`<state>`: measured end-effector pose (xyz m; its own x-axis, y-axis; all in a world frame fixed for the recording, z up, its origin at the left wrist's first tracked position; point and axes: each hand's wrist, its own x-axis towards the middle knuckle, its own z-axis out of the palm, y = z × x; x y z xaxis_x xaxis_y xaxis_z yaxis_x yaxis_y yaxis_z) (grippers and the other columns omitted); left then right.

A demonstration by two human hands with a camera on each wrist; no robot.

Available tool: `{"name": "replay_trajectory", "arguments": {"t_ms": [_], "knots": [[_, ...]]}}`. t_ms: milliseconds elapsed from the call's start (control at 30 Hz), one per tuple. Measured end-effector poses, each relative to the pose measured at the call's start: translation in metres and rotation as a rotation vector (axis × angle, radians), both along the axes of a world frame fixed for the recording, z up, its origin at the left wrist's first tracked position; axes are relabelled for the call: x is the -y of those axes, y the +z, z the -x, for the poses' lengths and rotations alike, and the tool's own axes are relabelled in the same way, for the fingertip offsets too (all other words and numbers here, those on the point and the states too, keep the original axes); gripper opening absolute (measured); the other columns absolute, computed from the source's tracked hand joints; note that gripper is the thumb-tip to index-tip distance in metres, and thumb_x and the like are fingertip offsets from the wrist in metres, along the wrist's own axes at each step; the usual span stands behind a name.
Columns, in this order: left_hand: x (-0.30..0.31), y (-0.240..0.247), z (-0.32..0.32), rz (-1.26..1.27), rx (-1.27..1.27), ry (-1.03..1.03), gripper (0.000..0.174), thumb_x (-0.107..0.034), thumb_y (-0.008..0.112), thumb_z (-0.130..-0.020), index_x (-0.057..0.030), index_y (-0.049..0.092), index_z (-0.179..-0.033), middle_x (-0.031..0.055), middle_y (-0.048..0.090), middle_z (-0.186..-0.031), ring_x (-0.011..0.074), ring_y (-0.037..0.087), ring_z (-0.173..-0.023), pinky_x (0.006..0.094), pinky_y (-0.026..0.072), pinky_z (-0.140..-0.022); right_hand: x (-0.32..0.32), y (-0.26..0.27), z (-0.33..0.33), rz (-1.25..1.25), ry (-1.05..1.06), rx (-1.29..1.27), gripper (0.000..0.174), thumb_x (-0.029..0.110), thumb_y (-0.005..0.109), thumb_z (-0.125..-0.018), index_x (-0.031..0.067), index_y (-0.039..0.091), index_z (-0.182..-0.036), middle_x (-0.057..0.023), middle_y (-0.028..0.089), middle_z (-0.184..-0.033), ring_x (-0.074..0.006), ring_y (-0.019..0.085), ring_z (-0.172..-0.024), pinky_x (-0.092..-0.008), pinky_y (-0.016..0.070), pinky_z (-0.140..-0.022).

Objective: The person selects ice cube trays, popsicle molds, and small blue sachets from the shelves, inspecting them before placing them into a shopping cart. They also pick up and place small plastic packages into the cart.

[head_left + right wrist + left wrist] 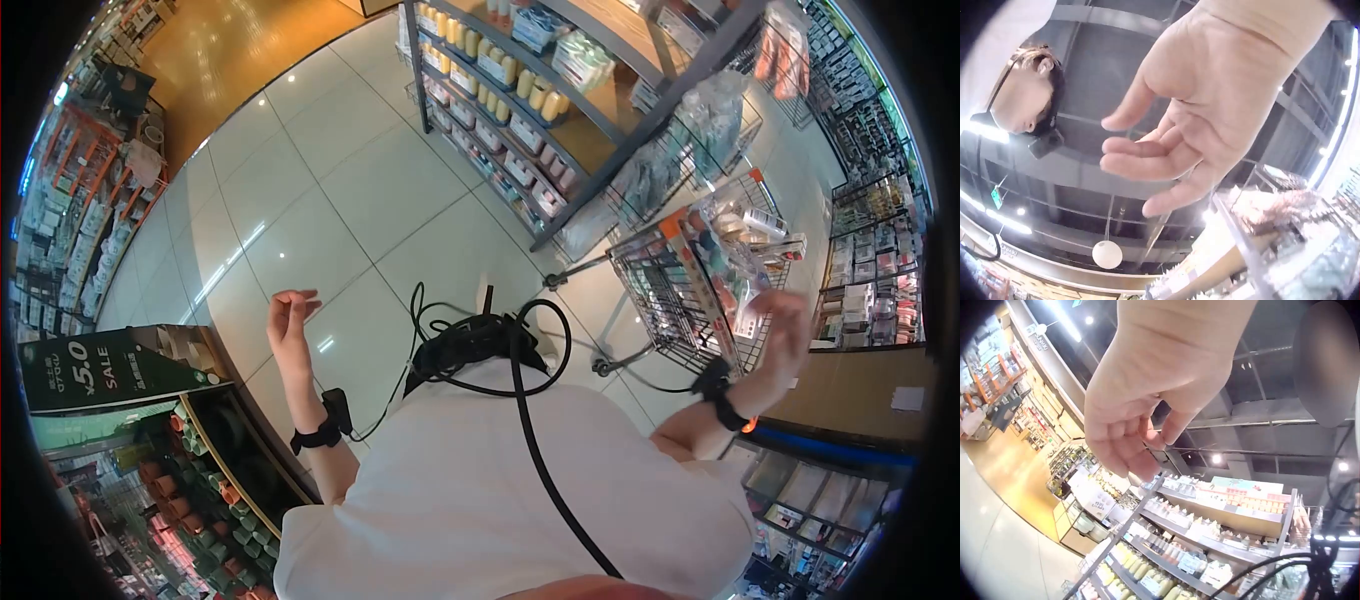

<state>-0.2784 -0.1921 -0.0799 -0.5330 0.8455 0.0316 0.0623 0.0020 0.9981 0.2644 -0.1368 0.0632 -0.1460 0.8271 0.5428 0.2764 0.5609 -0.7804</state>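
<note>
Cart, head view: the black wire-mesh shopping cart with orange trim [648, 295] stands ahead of you on your right, holding packed goods and a white cylindrical container [765, 222].
Cart handling: expect a stiff frame, light to roll on its castors but heavier for its load; the smooth plastic wraps inside may slip. Take hold along the orange-ended bar [697, 280] on its top edge.
Right hand: your right hand [780, 325] overlaps the cart's near side, blurred; contact can't be judged from here.
Left hand: your left hand [292, 320] is well apart, left of the cart, fingers bent.
Sale sign: the dark green board [110, 370], far left of the cart, reads "5.0" and "SALE"; its smaller characters are unclear.
Bottle shelf: the dark-framed shelf of yellow bottles [600, 178] stands just beyond the cart; you can't read its labels.
Left wrist view: your fingers curl loosely, thumb near the fingertips, gripping nothing; the white printed panel [1099, 500] is illegible.
Right wrist view: your fingers are slightly spread and gently bent, pinching nothing; the green hanging sign [996, 197] is unreadable.
</note>
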Motion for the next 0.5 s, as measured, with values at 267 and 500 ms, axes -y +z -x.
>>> {"name": "replay_trajectory", "arguments": {"t_ms": [267,500], "knots": [[-0.053,0.03,0.122,-0.075,-0.314,0.268,0.044,-0.013,0.059,-0.089,-0.0093,0.027,-0.058,-0.0058,0.026,-0.056,0.0052,0.021,-0.056,0.0236,0.0171,-0.05,-0.087,-0.039,0.124,-0.292,-0.222,-0.316,0.021,0.019,0.059,-0.088,0.0027,0.048,-0.081,-0.0021,0.046,-0.063,-0.0107,0.042,-0.057,-0.0221,0.0337,-0.052],[-0.109,-0.004,0.19,-0.1,-0.362,0.275,0.044,-0.008,0.061,-0.086,-0.0075,0.028,-0.056,-0.0055,0.025,-0.054,0.0054,0.02,-0.053,0.0244,0.0168,-0.048,-0.199,-0.075,0.209,-0.207,-0.187,-0.354,0.025,0.019,0.053,-0.091,0.0055,0.044,-0.072,0.001,0.038,-0.058,-0.0085,0.033,-0.053,-0.0241,0.029,-0.052]]}}
